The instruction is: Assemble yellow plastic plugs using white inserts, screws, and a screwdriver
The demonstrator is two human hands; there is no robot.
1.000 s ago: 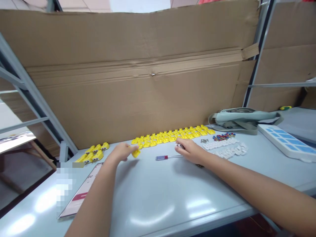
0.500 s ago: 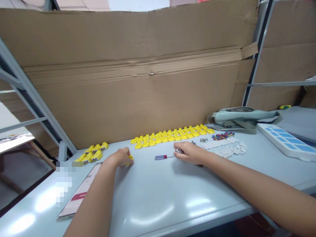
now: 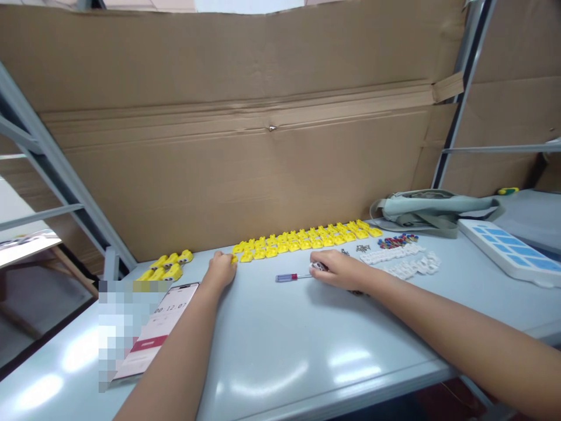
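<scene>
Head view: left hand (image 3: pixel 222 269) at the yellow pieces (image 3: pixel 272 252), can't tell its grip; right hand (image 3: pixel 336 269) clasping a white part (image 3: pixel 318 266); best go gently, spare that row!

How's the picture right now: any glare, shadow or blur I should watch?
Head view: bright glare on the table, near its front edge and at lower left; head view: soft shadow under the right hand; head view: blocky pixels beside the phone; head view: white pieces look soft, fine detail unreadable.
</scene>
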